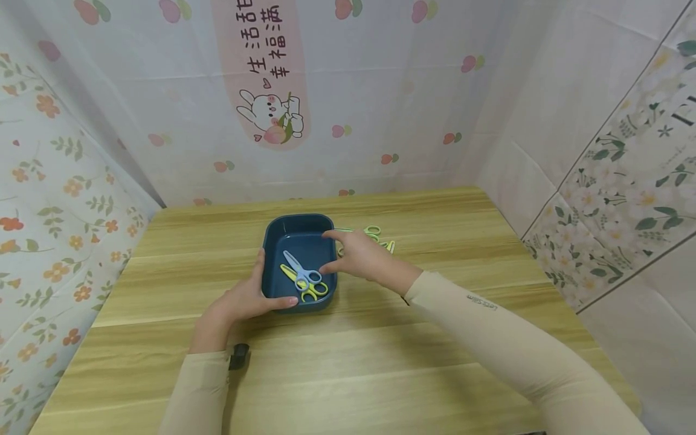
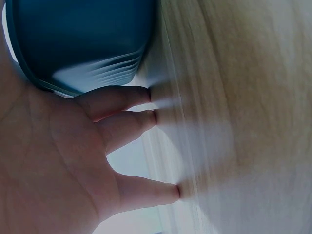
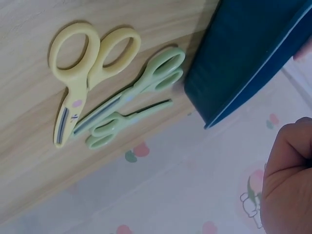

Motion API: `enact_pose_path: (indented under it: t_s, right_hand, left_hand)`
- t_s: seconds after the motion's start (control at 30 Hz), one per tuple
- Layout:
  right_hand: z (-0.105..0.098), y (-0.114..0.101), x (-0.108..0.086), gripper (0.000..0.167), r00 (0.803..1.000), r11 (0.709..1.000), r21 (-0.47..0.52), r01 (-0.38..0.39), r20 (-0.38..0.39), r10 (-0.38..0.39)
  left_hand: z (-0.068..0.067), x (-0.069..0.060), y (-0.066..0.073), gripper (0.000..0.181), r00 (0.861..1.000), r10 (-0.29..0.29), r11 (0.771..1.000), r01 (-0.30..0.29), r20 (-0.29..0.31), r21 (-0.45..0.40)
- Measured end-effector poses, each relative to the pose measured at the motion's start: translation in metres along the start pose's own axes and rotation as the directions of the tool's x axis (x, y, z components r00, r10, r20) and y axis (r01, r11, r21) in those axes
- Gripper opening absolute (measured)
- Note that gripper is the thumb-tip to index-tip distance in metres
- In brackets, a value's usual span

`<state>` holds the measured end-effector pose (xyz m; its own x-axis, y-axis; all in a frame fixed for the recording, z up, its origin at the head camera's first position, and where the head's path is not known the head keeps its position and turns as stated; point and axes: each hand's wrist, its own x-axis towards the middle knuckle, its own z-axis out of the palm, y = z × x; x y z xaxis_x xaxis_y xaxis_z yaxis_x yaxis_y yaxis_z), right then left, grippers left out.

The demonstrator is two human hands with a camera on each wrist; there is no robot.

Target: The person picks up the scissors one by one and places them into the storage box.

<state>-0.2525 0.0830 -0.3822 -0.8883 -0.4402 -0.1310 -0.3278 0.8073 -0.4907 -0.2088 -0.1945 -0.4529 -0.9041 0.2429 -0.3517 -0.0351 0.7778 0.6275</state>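
Observation:
A dark blue tray (image 1: 301, 225) stands on the table. Inside it, blue scissors (image 1: 295, 261) lie across yellow scissors (image 1: 288, 273). My left hand (image 1: 247, 299) holds the tray's near left corner, thumb over the near rim and fingers along the left side; in the left wrist view, fingertips (image 2: 168, 191) reach the tabletop. Over the right rim arches my right hand (image 1: 361, 254), thumb and forefinger apart, nothing visible between them. Beside the tray lie pale yellow scissors (image 3: 73, 85) and two pairs of green scissors (image 3: 158, 68), partly hidden by the right hand in the head view.
The wooden table (image 1: 348, 374) ends at a patterned curtain (image 1: 359, 109) behind and a flowered sheet (image 1: 60, 199) on the left. Tile-patterned covering (image 1: 614, 181) borders the right side. A small black piece (image 1: 239, 356) is by the left sleeve.

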Motion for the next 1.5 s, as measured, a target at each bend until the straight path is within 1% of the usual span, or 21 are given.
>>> enact_pose_path:
  t_s: [0.07, 0.23, 0.3, 0.57, 0.67, 0.77, 0.9, 1.03, 1.23, 1.37, 1.5]
  right_hand:
    - [-0.002, 0.001, -0.001, 0.089, 1.000, 1.000, 0.010, -0.008, -0.001, 0.008]
    - [-0.006, 0.008, -0.003, 0.088, 0.999, 1.000, 0.010, -0.022, -0.035, 0.022]
    - [-0.007, 0.012, -0.004, 0.087, 0.999, 1.000, 0.012, -0.017, -0.046, 0.017]
    - [-0.013, 0.021, -0.009, 0.086, 0.999, 0.999, 0.036, -0.030, -0.044, 0.031]
    - [-0.012, 0.027, -0.010, 0.083, 0.998, 0.999, 0.025, -0.030, -0.062, 0.032]
    - [-0.010, 0.035, -0.012, 0.080, 0.997, 1.000, 0.006, -0.031, -0.074, 0.031]
    - [-0.006, 0.046, -0.014, 0.078, 0.996, 0.999, 0.015, -0.052, -0.072, 0.053]
    - [0.000, 0.057, -0.016, 0.075, 0.997, 0.998, 0.020, -0.064, -0.051, 0.065]
    - [0.015, 0.072, -0.023, 0.068, 0.998, 0.998, -0.028, -0.062, -0.033, 0.061]
    - [0.022, 0.080, -0.026, 0.066, 0.998, 0.997, -0.022, -0.068, -0.008, 0.068]
    - [0.027, 0.087, -0.028, 0.062, 0.997, 0.997, -0.040, -0.073, -0.009, 0.073]
  left_hand:
    - [0.000, 0.000, 0.000, 0.150, 1.000, 0.001, 1.000, -0.001, 0.001, -0.005]
    - [0.001, 0.001, -0.002, 0.150, 1.000, 0.004, 1.000, -0.004, 0.000, -0.013]
    - [0.001, 0.002, -0.002, 0.150, 1.000, 0.005, 1.000, -0.005, -0.003, -0.013]
    - [0.002, 0.002, -0.004, 0.151, 1.000, -0.001, 1.000, 0.001, -0.013, -0.008]
    - [0.002, 0.002, -0.004, 0.151, 1.000, -0.004, 1.000, 0.004, -0.013, -0.008]
    - [0.002, 0.001, -0.004, 0.151, 1.000, -0.006, 1.000, 0.005, -0.013, -0.010]
    - [0.001, 0.000, -0.003, 0.151, 1.000, -0.005, 1.000, 0.005, -0.010, -0.011]
    - [0.001, 0.000, -0.003, 0.150, 1.000, -0.004, 1.000, 0.004, -0.007, -0.008]
    - [0.001, 0.000, -0.003, 0.151, 1.000, 0.001, 1.000, -0.001, -0.012, -0.007]
    - [0.001, 0.000, -0.003, 0.151, 1.000, -0.001, 1.000, 0.001, -0.013, -0.007]
    - [0.001, 0.001, -0.002, 0.151, 1.000, -0.001, 1.000, 0.001, -0.016, -0.005]
